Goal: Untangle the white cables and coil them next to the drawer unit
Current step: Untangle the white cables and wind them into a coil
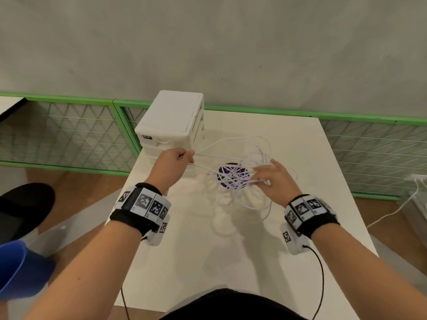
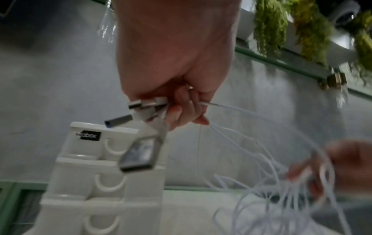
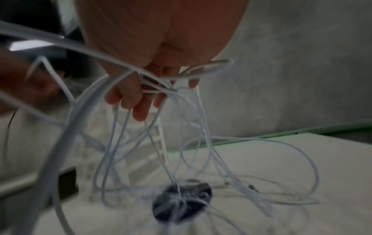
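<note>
A tangle of thin white cables (image 1: 240,172) hangs in the air between my two hands above the white table (image 1: 300,158). My left hand (image 1: 182,158) grips several cable ends in front of the white drawer unit (image 1: 171,116); their metal USB plugs (image 2: 141,152) stick out of my fist (image 2: 181,109). My right hand (image 1: 268,179) is raised to the right, fingers curled through the loops of the cables (image 3: 161,143), which drape from the fingers (image 3: 138,109) down to the table.
A dark purple round disc (image 1: 233,175) lies on the table under the tangle. A green mesh fence (image 1: 69,135) runs behind the table. A black chair (image 1: 25,204) and a blue object (image 1: 20,271) are at the left. Another white cable (image 1: 397,209) trails on the floor at right.
</note>
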